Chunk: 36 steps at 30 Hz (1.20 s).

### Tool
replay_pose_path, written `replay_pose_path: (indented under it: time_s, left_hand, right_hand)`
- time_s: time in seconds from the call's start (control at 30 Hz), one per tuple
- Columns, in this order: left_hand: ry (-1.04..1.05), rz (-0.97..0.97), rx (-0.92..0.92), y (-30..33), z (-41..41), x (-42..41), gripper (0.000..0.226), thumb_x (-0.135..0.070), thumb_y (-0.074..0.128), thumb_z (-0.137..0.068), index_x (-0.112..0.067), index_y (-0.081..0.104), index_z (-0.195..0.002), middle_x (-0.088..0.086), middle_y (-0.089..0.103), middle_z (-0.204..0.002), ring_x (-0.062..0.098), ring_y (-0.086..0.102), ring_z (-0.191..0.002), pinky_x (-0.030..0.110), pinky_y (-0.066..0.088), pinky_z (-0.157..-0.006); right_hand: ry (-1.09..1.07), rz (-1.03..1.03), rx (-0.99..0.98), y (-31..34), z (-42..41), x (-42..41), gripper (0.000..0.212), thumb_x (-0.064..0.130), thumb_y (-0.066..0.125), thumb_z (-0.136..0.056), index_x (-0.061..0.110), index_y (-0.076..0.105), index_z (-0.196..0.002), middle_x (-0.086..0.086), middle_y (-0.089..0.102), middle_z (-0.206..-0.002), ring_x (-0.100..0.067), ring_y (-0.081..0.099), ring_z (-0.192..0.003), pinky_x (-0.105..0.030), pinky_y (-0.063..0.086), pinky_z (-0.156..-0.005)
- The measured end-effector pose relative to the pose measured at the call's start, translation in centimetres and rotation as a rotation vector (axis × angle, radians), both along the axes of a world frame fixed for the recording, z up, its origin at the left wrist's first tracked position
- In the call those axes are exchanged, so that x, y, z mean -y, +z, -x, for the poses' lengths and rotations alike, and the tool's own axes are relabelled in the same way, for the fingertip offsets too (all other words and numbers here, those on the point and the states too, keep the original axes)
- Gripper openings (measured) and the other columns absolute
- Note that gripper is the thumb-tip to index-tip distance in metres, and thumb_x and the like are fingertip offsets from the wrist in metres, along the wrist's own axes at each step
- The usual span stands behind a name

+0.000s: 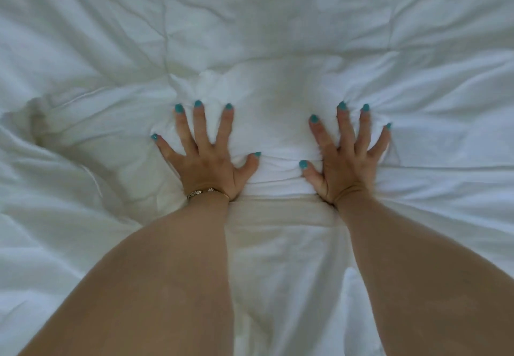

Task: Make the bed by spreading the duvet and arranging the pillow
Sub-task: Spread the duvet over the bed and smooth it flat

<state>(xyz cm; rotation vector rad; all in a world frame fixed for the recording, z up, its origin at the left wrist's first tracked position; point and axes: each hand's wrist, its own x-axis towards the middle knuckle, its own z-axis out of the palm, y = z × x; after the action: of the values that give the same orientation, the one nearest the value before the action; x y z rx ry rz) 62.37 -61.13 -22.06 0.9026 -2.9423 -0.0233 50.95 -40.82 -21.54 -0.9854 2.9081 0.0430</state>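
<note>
Smoothing step: left hand and right hand press the duvet, fingers splayed wide; next, sweep creases toward 9 and 3 o'clock.

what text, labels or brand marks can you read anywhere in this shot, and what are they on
None: no readable word, number, label or sign shows anywhere in the view.
White duvet: plain wrinkled fabric, no tag or print visible.
Bracelet at the wrist of the left hand: small ornate links, no lettering that can be made out.
Right hand: bare, only teal nail polish, no writing.
</note>
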Motion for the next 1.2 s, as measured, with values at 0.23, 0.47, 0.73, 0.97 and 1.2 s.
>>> replay_pose_path:
  time_s: [0.23,0.47,0.73,0.97,1.2]
  left_hand:
    - [-0.012,-0.016,-0.023,-0.4,-0.1,0.0,0.080,-0.075,0.029,-0.082,-0.035,0.019,-0.151,0.012,0.024,-0.155,0.038,0.012,-0.144,0.072,0.006,-0.106]
    - [0.013,-0.129,0.033,1.2,0.3,-0.7,0.083,-0.077,0.026,-0.079,-0.037,0.017,-0.150,0.009,0.018,-0.157,0.034,0.004,-0.146,0.069,-0.003,-0.107]
    - [-0.040,-0.372,0.012,6.6,-2.1,2.2,0.057,-0.054,0.008,-0.096,-0.041,0.006,-0.151,0.002,-0.003,-0.161,0.020,-0.014,-0.147,0.053,-0.008,-0.116]
    - [0.579,-0.630,-0.327,6.8,-8.4,9.0,0.124,-0.066,0.075,-0.063,-0.044,-0.013,-0.148,-0.004,-0.026,-0.156,0.017,-0.017,-0.146,0.038,-0.001,-0.120]
    - [0.445,-0.541,-0.156,6.9,-5.9,11.6,0.117,-0.073,0.075,-0.054,-0.045,0.008,-0.146,0.009,0.017,-0.132,0.029,0.020,-0.131,0.035,0.019,-0.114]
  right_hand:
    - [-0.003,0.005,-0.058,0.4,-0.3,-0.2,0.071,0.069,0.022,-0.086,0.041,0.017,-0.151,-0.008,0.019,-0.158,-0.044,0.016,-0.143,-0.071,0.012,-0.108]
    - [-0.012,0.019,-0.044,1.6,-0.5,-0.3,0.068,0.066,0.024,-0.088,0.040,0.019,-0.150,-0.007,0.027,-0.157,-0.043,0.020,-0.143,-0.067,0.014,-0.110]
    - [-0.117,-0.047,0.133,9.2,-1.2,3.0,0.061,0.062,0.022,-0.092,0.046,0.009,-0.149,0.004,0.011,-0.160,-0.027,0.034,-0.134,-0.043,0.032,-0.104]
    - [-0.248,0.371,0.499,7.7,-1.3,9.6,0.127,0.039,0.086,-0.066,0.047,-0.010,-0.149,0.012,-0.011,-0.161,-0.018,0.048,-0.130,-0.029,0.046,-0.090]
    - [-0.296,0.362,0.362,5.1,-1.1,11.0,0.127,0.028,0.084,-0.071,0.053,-0.015,-0.145,0.004,0.004,-0.152,-0.020,0.062,-0.087,-0.028,0.048,-0.066]
